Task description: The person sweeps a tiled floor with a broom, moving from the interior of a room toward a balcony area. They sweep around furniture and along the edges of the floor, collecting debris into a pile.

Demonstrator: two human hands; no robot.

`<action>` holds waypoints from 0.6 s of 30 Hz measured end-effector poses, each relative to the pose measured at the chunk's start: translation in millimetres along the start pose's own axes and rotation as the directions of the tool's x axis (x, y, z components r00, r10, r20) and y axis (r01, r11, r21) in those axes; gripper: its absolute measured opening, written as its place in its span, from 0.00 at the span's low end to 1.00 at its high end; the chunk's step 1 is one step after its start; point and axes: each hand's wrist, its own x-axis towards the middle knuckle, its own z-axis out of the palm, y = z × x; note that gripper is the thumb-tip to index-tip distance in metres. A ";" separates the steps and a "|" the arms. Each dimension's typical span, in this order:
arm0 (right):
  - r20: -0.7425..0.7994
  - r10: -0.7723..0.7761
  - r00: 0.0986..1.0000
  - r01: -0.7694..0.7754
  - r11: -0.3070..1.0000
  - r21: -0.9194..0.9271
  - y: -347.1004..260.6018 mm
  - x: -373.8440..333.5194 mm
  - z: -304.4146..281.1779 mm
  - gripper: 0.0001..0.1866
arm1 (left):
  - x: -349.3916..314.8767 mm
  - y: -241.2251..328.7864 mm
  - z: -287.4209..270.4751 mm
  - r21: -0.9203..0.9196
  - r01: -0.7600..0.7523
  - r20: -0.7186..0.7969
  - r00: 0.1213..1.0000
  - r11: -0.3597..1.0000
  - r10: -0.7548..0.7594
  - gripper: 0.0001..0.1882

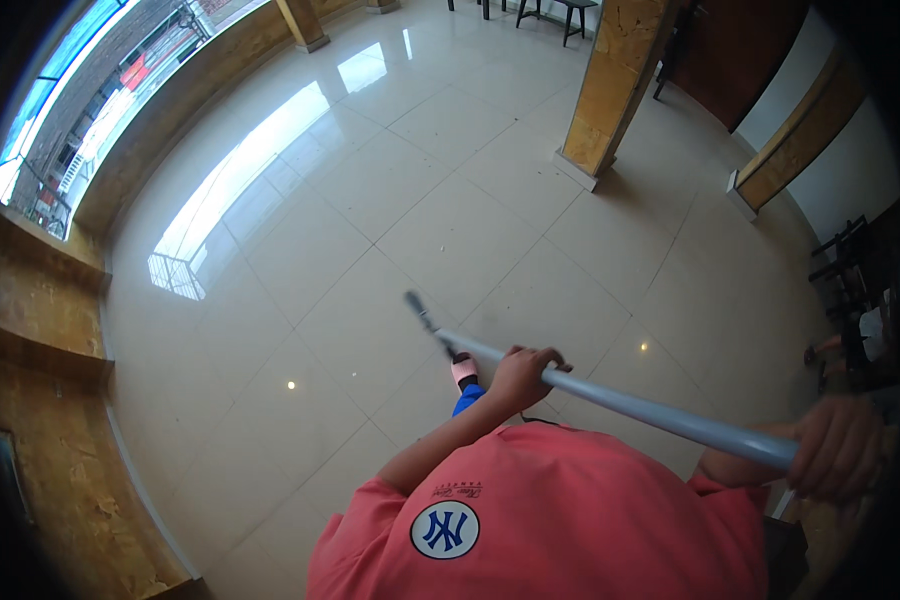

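A long grey pole (650, 408) with a narrow, dark head (422, 312) slants across in front of my body; it looks like a flat mop. Its head is down at the floor, just ahead of my foot (464, 370) in a pink shoe, and is slightly blurred. Partway along the pole, my left hand (526, 380) is closed round it. At the right, my right hand (838, 448) wraps its fingers over the upper end of the pole, and hides that end.
Glossy pale tiles (370, 200) carry small specks. A yellow-brown pillar (610, 90) stands ahead to the right, with stools (570, 8) beyond it. Low walls (45, 300) and a window run along the left. At the right edge, a person (870, 335) is near dark chairs (838, 250).
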 end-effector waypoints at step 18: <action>-0.096 0.461 0.882 -0.455 0.779 -0.431 153.7 76.2 -89.9 0.13 | 200.1 -122.2 10.4 -0.242 -0.001 0.118 0.993 0.970 0.031 0.06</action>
